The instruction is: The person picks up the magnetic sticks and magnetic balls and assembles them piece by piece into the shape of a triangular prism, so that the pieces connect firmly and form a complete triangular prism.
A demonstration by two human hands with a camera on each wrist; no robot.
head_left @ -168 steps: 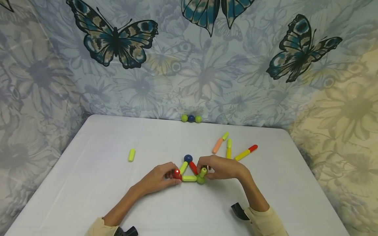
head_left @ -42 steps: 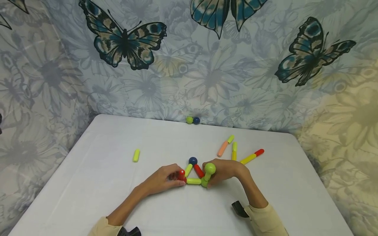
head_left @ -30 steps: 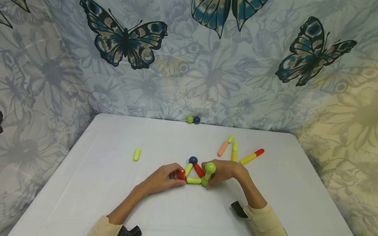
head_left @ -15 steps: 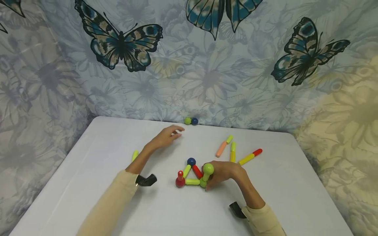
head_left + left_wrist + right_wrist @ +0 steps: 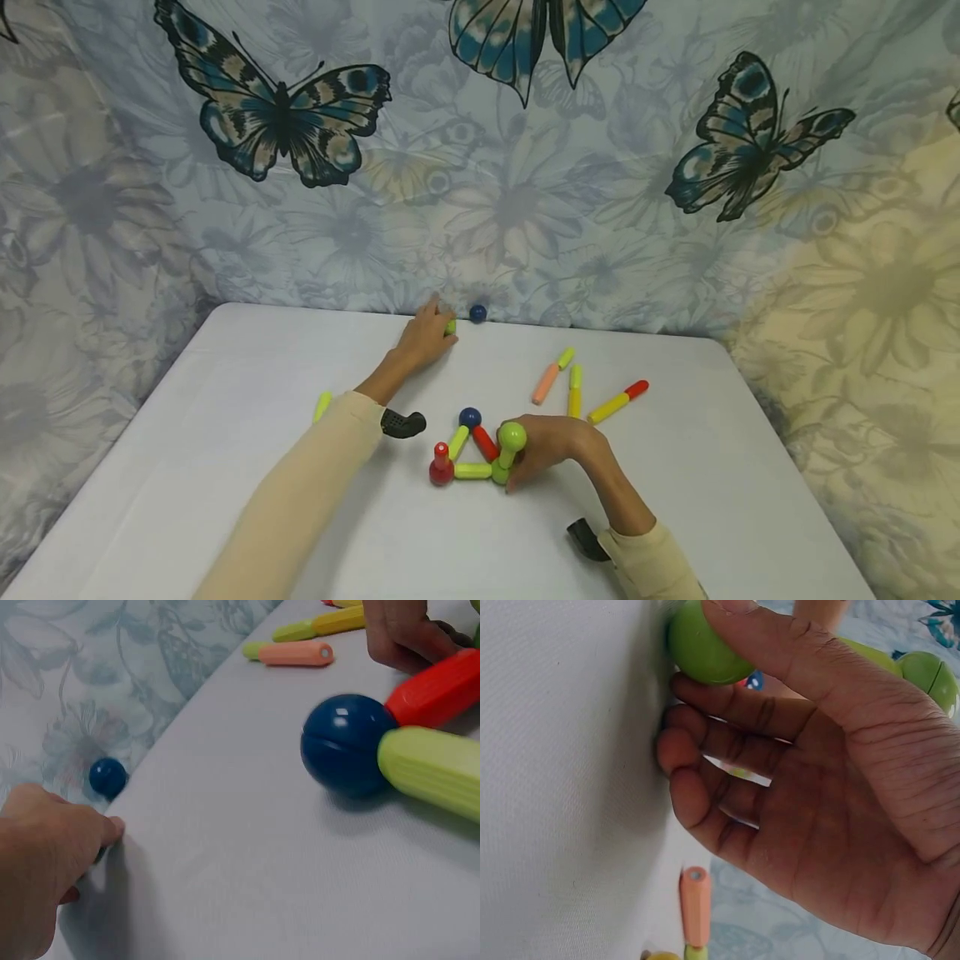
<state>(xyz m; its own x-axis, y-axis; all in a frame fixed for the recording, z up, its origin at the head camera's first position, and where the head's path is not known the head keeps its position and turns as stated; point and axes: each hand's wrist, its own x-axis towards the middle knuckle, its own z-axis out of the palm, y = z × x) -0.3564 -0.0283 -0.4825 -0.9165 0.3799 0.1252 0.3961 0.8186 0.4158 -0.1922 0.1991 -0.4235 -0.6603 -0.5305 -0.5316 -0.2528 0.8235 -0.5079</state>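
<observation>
My left hand (image 5: 424,337) reaches to the table's back edge and grips a green ball (image 5: 451,327) between fingers and thumb; the left wrist view mostly hides that ball. Beside it sits a blue ball (image 5: 108,777). Near the middle of the table lies a triangle of rods joined by balls. Its corners are a blue ball (image 5: 470,417), a red ball (image 5: 441,472) with a short red rod standing on it, and a green ball (image 5: 709,645). My right hand (image 5: 551,446) pinches this green corner ball. A green rod rises from it, topped by another green ball (image 5: 512,437).
Toward the back right lie a peach rod (image 5: 545,384) with a green rod at its end, a yellow rod (image 5: 574,403) with a green one, and a yellow rod (image 5: 608,409) with a red one. A lone green rod (image 5: 322,406) is partly behind the left sleeve.
A green ball now tops the upright green rod. My left hand has let go of the red corner, reached to the back edge and drawn a green ball away from the blue one.
</observation>
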